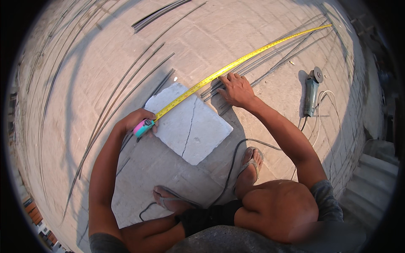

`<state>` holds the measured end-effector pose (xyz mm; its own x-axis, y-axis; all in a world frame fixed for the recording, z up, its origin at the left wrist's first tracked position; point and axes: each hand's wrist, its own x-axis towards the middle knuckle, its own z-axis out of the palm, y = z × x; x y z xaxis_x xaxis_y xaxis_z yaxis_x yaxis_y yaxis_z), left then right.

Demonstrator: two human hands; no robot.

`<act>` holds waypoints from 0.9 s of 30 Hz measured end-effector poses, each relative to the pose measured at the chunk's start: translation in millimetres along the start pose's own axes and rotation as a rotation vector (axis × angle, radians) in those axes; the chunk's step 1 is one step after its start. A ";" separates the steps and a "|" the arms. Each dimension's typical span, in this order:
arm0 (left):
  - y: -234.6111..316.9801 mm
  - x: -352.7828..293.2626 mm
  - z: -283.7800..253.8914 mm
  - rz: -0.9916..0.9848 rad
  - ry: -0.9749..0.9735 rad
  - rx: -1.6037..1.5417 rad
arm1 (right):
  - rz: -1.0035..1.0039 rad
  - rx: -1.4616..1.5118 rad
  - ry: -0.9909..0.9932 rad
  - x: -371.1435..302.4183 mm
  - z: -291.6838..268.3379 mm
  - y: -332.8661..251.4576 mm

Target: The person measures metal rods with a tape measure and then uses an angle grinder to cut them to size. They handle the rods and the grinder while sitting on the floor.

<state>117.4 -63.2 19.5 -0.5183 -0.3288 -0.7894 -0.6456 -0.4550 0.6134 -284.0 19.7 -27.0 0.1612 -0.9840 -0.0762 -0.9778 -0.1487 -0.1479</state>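
Observation:
My left hand [137, 118] is wrapped round a pink and turquoise tape measure [144, 127] at the left corner of a cracked white slab [195, 130]. From its case the yellow blade [249, 55] runs out across the slab to the far right, along a bundle of thin metal rods [260, 60]. My right hand [238, 90] hovers or rests over the near ends of these rods. Its thumb and fingers are apart, and the index fingertip is at the blade's edge. Whether its fingertips press on the blade is unclear.
An angle grinder [311, 95] lies on the paved ground at right, with its cord beside it. Long rods [126, 78] stretch across the left, and a short bundle [158, 16] lies at the back. A black cable [231, 170] loops past my sandalled feet. Concrete steps [367, 181] stand at lower right.

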 end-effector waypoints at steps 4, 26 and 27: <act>8.3 3.0 -3.9 -0.015 -0.022 -0.010 | 0.040 -0.010 -0.009 8.3 -2.9 -8.5; 102.8 32.0 182.0 0.091 -0.250 -0.002 | 0.775 2.037 0.787 -110.4 -124.5 55.7; 101.6 44.3 197.3 0.069 -0.272 -0.012 | 0.893 1.997 0.820 -113.8 -111.2 69.1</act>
<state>-81.8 39.3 51.4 -0.6932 -0.1260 -0.7097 -0.5978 -0.4497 0.6637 -384.8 110.5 81.1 -0.6380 -0.6223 -0.4535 0.6244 -0.0734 -0.7777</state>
